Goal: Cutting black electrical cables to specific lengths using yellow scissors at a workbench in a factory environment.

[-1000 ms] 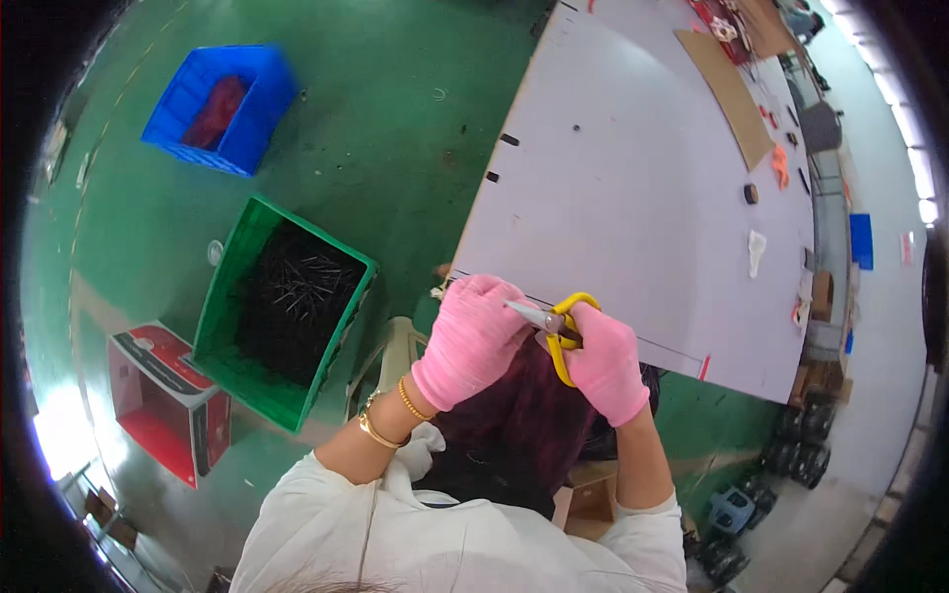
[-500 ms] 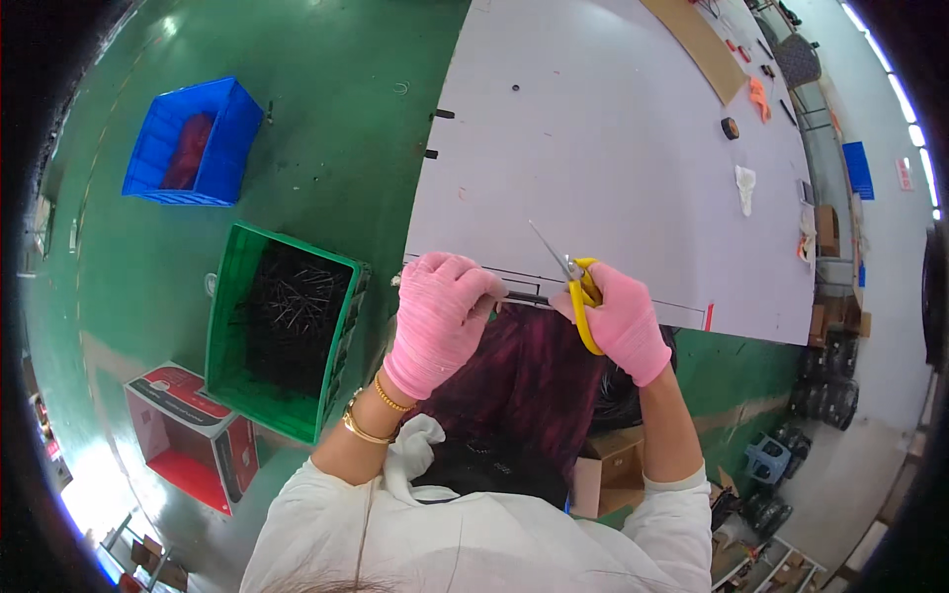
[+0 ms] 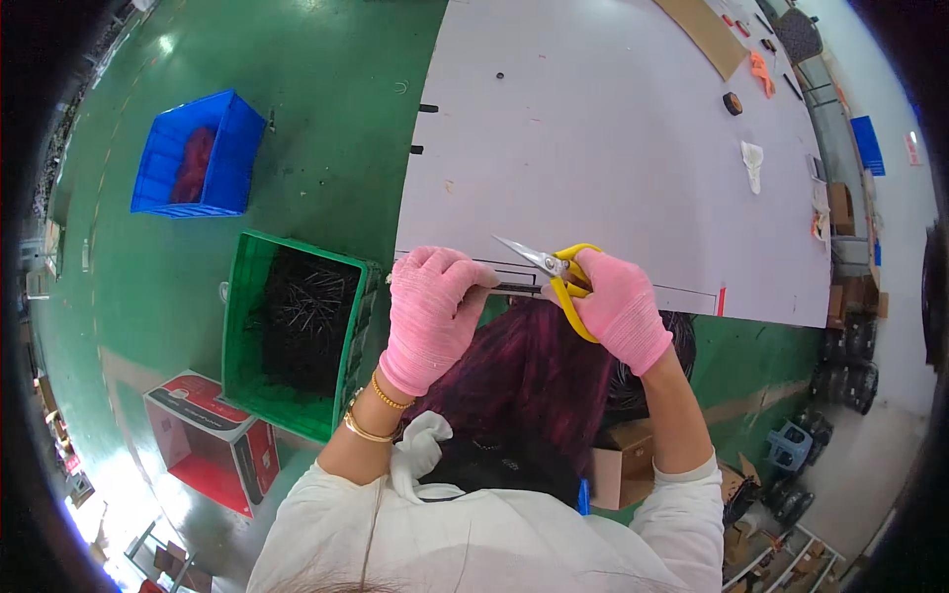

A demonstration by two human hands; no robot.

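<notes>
My left hand (image 3: 432,318), in a pink knit glove, pinches a thin black strip (image 3: 517,289) at the table's near edge. The strip spans the gap between my hands, and its left end is hidden in my left fingers. My right hand (image 3: 623,308), gloved in the same pink, is closed around yellow-handled scissors (image 3: 530,255). Their metal blades point up and to the left, above the strip. My right fingertips also meet the strip's right end. Below my hands, a dark purple mesh-like cloth (image 3: 524,366) hangs over my lap.
A green crate (image 3: 247,326) of thin black pieces stands left, beyond it a blue crate (image 3: 158,178) with a dark red bundle. A red-and-white carton (image 3: 213,425) lies lower left. On the white table (image 3: 593,148) are a tape roll (image 3: 732,104), a white glove-like item (image 3: 752,166) and cardboard (image 3: 707,40).
The scissors have turned, their tips swinging left and lower. Both hands stay close together on the strip. The whole view has shifted slightly.
</notes>
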